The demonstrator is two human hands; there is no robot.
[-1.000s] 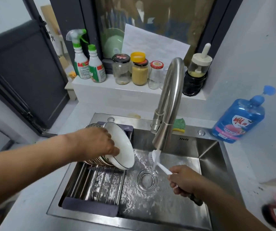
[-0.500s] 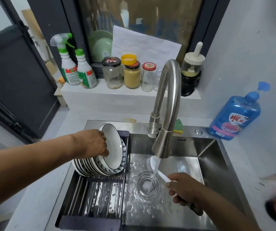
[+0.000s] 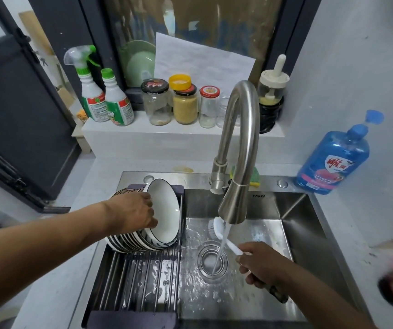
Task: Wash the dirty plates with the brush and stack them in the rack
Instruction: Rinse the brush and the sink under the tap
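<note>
A white plate (image 3: 164,207) with a dark rim stands on edge at the front of a row of several plates (image 3: 131,243) on the roll-up rack (image 3: 141,281) over the sink's left half. My left hand (image 3: 133,213) grips this plate's left rim, fingers curled over the edge. My right hand (image 3: 259,262) holds the white dish brush (image 3: 219,227) by its handle. The brush head sits just under the faucet spout (image 3: 233,205), beside the running water stream.
The steel sink (image 3: 293,233) has a round drain (image 3: 212,260) under the stream. A blue soap bottle (image 3: 333,160) stands at the right. Spray bottles (image 3: 95,96) and jars (image 3: 183,103) line the ledge behind. A sponge (image 3: 255,179) lies behind the faucet base.
My left hand has set the plate upright against the row on the rack, moving it back and left. My right hand and the brush stay under the water.
</note>
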